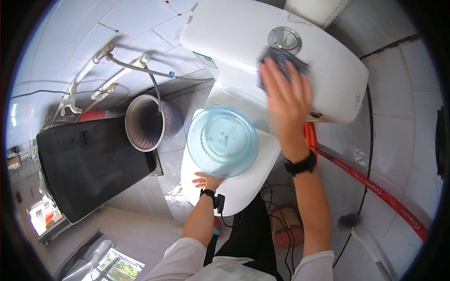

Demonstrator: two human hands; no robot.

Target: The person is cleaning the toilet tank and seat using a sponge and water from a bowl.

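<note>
My right hand (287, 89) presses a dark grey cloth (275, 56) onto the top of the white toilet tank (229, 30), just below the round chrome flush button (284, 39). Its fingers lie stretched over the cloth, and the hand is slightly blurred. A clear bluish plastic basin (222, 140) stands on the closed white toilet lid (234, 196). At the basin's near edge, my left hand (207, 181) rests with fingers apart, partly under the rim. It holds nothing that I can see.
Left of the toilet stand a ribbed grey bucket (145, 122) and a large black box-shaped thing (93, 164). White pipes (89, 70) and a hose run along the tiled wall. A red-handled tool (375, 187) leans at the right, above a white-handled brush (349, 221). Cables trail near my legs.
</note>
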